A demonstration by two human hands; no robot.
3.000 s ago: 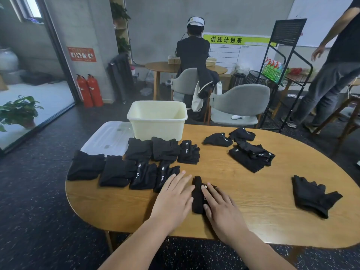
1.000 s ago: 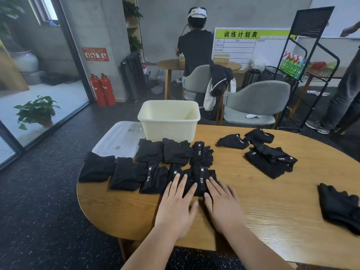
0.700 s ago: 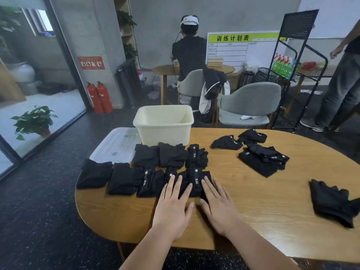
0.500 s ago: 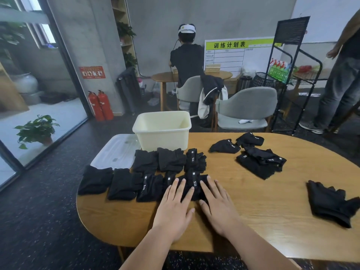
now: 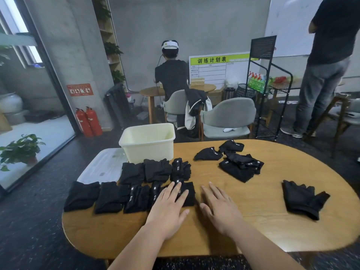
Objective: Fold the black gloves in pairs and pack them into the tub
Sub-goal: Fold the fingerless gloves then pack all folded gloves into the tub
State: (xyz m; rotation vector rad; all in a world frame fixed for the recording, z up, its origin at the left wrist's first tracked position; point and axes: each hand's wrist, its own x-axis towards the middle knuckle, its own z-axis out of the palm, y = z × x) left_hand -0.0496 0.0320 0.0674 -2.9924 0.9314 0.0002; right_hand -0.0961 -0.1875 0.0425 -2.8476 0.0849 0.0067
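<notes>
Several folded black glove pairs (image 5: 136, 184) lie in two rows on the left half of the wooden table (image 5: 243, 230). My left hand (image 5: 168, 208) lies flat, its straight fingers pressing the rightmost folded pair (image 5: 188, 193) of the front row. Just to the right of that pair, my right hand (image 5: 219, 208) rests flat on bare wood, fingers spread. A cream tub (image 5: 148, 142) stands behind the rows; its inside shows no gloves. A loose heap of gloves (image 5: 236, 165) lies at mid right, and one more pair (image 5: 301, 198) at the far right.
The tub's translucent lid (image 5: 103, 166) lies at the table's left edge. Grey chairs (image 5: 228, 118) stand behind the table. One person sits at a far table with their back turned, another stands at the right by a black wire rack (image 5: 269, 86).
The folded pair slid forward into the front row under both hands. My right hand has since come off it onto the bare wood. The camera has tilted up.
</notes>
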